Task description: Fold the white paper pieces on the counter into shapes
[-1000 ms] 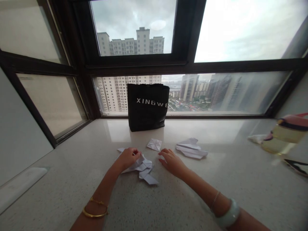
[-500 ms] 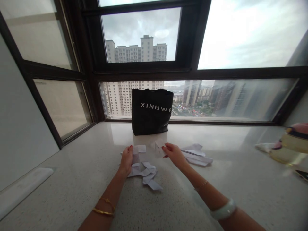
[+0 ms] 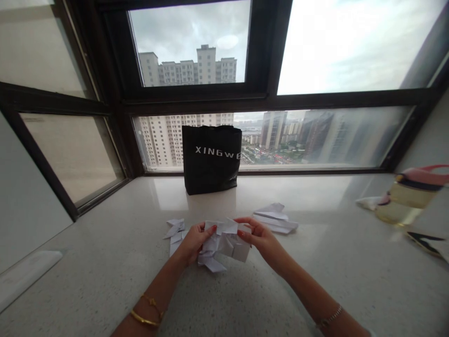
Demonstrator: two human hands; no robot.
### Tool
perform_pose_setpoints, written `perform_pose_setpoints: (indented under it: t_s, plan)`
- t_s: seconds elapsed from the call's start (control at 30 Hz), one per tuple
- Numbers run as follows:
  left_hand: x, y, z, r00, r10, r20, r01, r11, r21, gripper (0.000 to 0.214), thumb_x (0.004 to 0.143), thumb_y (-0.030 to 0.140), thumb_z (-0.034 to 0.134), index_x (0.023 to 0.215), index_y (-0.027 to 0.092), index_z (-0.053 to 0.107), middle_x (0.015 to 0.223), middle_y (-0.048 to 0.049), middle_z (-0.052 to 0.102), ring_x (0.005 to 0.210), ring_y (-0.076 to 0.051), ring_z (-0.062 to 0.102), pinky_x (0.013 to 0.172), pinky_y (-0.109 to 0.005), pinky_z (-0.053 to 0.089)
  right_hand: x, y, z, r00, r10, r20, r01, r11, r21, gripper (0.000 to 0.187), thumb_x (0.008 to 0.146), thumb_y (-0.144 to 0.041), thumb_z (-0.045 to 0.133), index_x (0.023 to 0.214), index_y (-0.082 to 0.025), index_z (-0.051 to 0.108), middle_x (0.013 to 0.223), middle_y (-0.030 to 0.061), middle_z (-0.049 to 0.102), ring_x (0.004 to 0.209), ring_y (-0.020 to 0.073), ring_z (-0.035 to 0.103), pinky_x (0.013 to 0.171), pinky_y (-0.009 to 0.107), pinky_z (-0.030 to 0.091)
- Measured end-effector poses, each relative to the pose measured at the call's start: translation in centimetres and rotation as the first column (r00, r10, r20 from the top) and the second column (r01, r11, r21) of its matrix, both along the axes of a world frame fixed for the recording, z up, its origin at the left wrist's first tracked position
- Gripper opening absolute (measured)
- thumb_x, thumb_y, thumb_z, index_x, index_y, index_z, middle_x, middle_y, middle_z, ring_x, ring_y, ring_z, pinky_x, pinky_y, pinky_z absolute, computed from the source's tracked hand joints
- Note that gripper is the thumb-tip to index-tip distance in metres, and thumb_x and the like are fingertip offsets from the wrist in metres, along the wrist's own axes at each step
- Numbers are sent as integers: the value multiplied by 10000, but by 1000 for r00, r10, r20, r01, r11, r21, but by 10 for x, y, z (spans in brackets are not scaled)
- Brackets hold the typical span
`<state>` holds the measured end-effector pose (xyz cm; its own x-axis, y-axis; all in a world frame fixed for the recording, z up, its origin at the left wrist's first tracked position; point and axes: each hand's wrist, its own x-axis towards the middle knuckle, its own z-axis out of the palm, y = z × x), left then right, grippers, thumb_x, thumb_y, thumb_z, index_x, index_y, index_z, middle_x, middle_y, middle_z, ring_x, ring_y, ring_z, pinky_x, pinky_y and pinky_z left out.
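Observation:
Between my hands is a piece of folded white paper, made of flat flaps and creased layers. My left hand pinches its left side between thumb and fingers. At its upper right, my right hand grips a flap, thumb in front and fingers behind. Below and left of the held piece lie more folded paper pieces, partly overlapped by it. Another small group of folded papers rests just left of my left hand. Which layers join the held piece I cannot tell.
Folded paper strips lie beyond my right hand on the speckled white counter. A black bag stands by the window. At the right are a pink-lidded bottle and a dark flat object. A white bar lies left.
My hands have come together; the right moved toward the left with its paper piece. Both now grip folded paper between them. The view has shifted slightly right.

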<state>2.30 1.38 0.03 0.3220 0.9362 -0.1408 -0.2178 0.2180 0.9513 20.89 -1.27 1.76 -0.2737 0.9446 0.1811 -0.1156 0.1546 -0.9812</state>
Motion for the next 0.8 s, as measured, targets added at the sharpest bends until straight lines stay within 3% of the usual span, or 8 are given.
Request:
perform_pose_setpoints:
  t_s: [0.1,0.23,0.3,0.4,0.63,0.8]
  plan:
    - [9,-6,0,1000,-30,5,30,999,-24,383,631,440,649,865,139,621,612,-3,612,498,-88,513,450,-168,362,-5,-1,-4,990,-29,141,19,997,73,350,659,-383,631,944,-183,593,798,23,648,711,160,572,629,273,418]
    - [20,-14,0,999,-37,30,38,998,-55,406,636,481,626,867,147,611,583,12,577,485,-81,496,438,-165,353,-8,-2,-10,859,-296,418,191,942,274,262,703,-313,569,923,-186,631,719,9,640,596,131,509,543,243,374]
    - [24,-16,1,999,-29,36,31,996,-81,448,644,527,595,890,152,597,575,20,557,478,-82,493,447,-178,376,-8,-2,-10,801,-366,475,228,918,323,242,714,-278,540,918,-193,637,689,3,635,555,123,490,520,235,363]
    - [26,-19,4,997,-74,10,74,993,-89,500,646,560,570,933,152,577,600,16,558,488,-90,506,483,-220,424,-7,-3,-10,776,-385,500,227,909,348,237,707,-245,529,913,-203,639,723,8,648,560,128,505,526,235,377]
    - [17,-24,12,967,-247,-65,248,969,13,508,517,225,756,979,187,548,855,-39,608,739,-145,578,641,-260,461,-6,-2,-12,755,-397,523,226,905,360,248,708,-222,508,920,-215,638,737,5,653,555,126,505,528,235,384]
    - [16,-23,11,966,-258,-22,258,965,34,484,532,177,738,980,165,557,838,-41,610,722,-135,571,664,-253,445,-7,-2,-11,719,-410,561,224,901,370,256,707,-212,514,929,-209,640,719,12,629,561,129,499,547,245,391]
